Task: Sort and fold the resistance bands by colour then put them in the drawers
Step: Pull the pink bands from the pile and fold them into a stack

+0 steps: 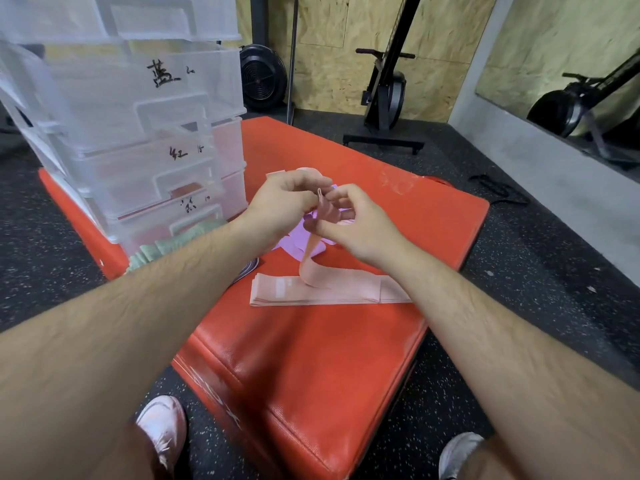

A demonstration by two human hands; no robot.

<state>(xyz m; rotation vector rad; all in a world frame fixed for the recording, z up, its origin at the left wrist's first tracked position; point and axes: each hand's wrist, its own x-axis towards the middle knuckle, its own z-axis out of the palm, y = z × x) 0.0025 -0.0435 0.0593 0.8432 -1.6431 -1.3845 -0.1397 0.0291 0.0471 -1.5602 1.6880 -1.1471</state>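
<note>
Both hands hold one pink resistance band [313, 258] above the red mat [311, 358]. My left hand [280, 206] pinches its top end, and my right hand [356, 220] pinches the same end from the other side. The band hangs down and its lower end touches a flat stack of folded pink bands [349, 295] on the mat. Purple bands [294, 242] lie under my hands. Green bands [173, 244] lie by the bottom drawer. A clear plastic drawer unit [138, 133] with handwritten labels stands on the mat's left side.
A dark striped band [246, 270] pokes out beside my left forearm. More pink band pieces [277, 174] lie behind my hands. Black exercise machines [388, 91] stand by the wooden wall. A black strap [498, 192] lies on the speckled floor at right. My shoes [162, 424] are at the mat's near edge.
</note>
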